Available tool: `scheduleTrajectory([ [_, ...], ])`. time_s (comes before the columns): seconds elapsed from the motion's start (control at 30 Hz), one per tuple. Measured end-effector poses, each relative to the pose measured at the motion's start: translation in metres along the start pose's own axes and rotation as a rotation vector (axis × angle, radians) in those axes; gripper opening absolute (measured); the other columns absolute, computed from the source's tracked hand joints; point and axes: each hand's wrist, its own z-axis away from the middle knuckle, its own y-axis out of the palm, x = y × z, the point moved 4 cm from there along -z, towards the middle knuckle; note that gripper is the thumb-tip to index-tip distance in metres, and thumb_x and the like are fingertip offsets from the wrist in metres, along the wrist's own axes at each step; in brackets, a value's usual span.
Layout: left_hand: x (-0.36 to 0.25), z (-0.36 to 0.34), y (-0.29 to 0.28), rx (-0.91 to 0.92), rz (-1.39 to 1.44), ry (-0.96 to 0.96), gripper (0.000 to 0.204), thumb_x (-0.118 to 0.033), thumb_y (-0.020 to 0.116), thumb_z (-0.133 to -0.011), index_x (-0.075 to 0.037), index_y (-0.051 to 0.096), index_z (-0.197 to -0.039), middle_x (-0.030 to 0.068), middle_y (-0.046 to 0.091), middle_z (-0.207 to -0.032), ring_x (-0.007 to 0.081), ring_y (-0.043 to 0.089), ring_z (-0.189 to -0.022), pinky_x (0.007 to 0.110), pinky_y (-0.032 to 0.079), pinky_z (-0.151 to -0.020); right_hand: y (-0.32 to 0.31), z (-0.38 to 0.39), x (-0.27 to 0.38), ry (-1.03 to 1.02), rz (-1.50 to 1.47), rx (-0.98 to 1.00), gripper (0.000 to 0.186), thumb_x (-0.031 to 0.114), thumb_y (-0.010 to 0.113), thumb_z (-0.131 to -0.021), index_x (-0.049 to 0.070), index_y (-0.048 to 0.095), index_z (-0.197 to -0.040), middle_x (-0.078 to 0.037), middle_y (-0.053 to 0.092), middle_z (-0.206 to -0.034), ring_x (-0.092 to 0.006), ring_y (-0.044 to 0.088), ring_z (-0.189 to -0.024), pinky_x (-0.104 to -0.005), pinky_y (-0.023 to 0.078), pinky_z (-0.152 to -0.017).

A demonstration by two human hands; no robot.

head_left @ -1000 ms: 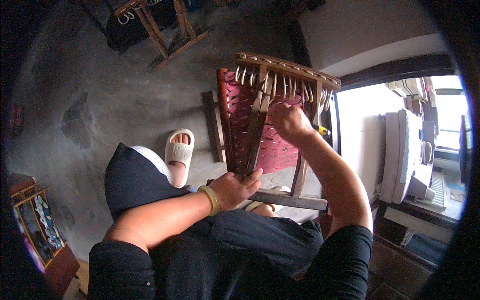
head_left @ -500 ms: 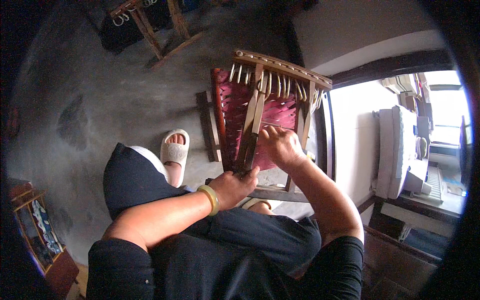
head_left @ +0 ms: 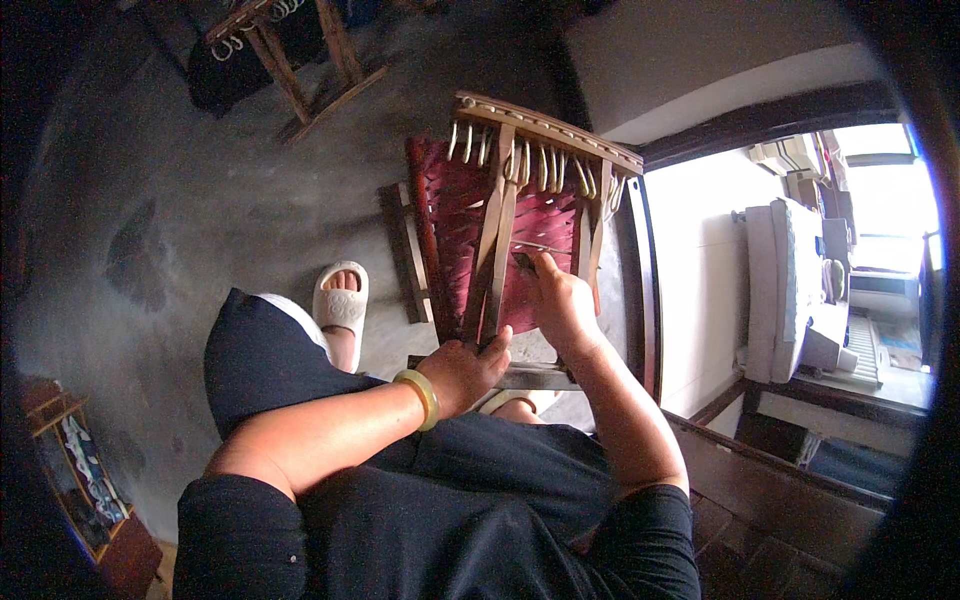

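A wooden folding stool with crossed legs leans in front of me. Deep red straps are woven across it, and pale cord loops hang from its far rail. My left hand is closed round the near end of a wooden leg, a pale bangle at its wrist. Beside the middle leg, my right hand is closed in a pinch. A small dark piece shows by its fingertips, its kind unclear. Just beyond them a thin rod crosses over the red straps.
Another wooden frame with cord loops stands on the grey floor at the far left. A doorway with a dark sill lies right of the stool. At the lower left is a small wooden cabinet. My sandalled foot is left of the stool.
My right hand has turned, its forearm swinging left and its fingers drawing together near the leg. The stool appears slightly farther left and up in view. My left hand keeps its hold.
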Motion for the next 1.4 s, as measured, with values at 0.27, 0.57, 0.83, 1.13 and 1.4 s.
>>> scheduleTrajectory([
  [0.27,-0.001,-0.004,0.005,-0.007,0.105,-0.005,0.032,-0.010,0.053,-0.079,-0.002,0.051,-0.111,0.0245,0.037,-0.132,0.0390,0.057,-0.096,0.044,0.053,-0.074,0.044,0.007,-0.036,0.215,-0.454,-0.023,0.018,0.017,0.045,-0.094,0.001,0.051,-0.091,-0.005,0.050,-0.067,-0.0118,0.046,-0.061,-0.0314,0.041,-0.055],
  [0.57,-0.006,0.000,0.001,0.098,0.058,-0.028,0.040,-0.010,0.055,-0.075,-0.004,0.052,-0.114,0.0248,0.035,-0.138,0.0375,0.055,-0.106,0.044,0.051,-0.078,0.048,0.006,-0.045,0.336,-0.811,0.029,0.024,0.024,0.049,-0.095,0.002,0.054,-0.086,0.003,0.050,-0.074,-0.0061,0.045,-0.067,-0.0235,0.040,-0.059],
  [0.83,-0.005,0.001,-0.002,0.031,-0.017,-0.004,0.038,-0.012,0.052,-0.075,-0.005,0.057,-0.112,0.0253,0.044,-0.132,0.0291,0.066,-0.075,0.040,0.054,-0.064,0.058,0.010,-0.032,0.297,-0.958,0.145,0.025,0.020,0.058,-0.089,-0.003,0.057,-0.100,-0.003,0.060,-0.080,-0.0089,0.054,-0.072,-0.0255,0.046,-0.064],
  [1.13,-0.008,-0.001,-0.010,0.215,-0.128,0.023,0.036,-0.013,0.051,-0.079,-0.005,0.057,-0.113,0.0231,0.045,-0.131,0.0256,0.067,-0.074,0.035,0.054,-0.063,0.068,0.025,-0.037,0.137,-0.584,0.020,0.045,0.015,0.065,-0.082,-0.002,0.049,-0.120,-0.015,0.062,-0.097,-0.0192,0.059,-0.092,-0.0311,0.046,-0.081],
  [1.4,-0.008,0.001,-0.011,-0.033,-0.118,0.030,0.030,-0.014,0.049,-0.083,-0.003,0.057,-0.110,0.0195,0.046,-0.131,0.0270,0.065,-0.076,0.036,0.054,-0.062,0.037,0.024,-0.030,0.115,-0.227,-0.221,0.047,0.015,0.057,-0.084,0.010,0.042,-0.128,-0.020,0.059,-0.110,-0.0375,0.059,-0.098,-0.0409,0.048,-0.081],
])
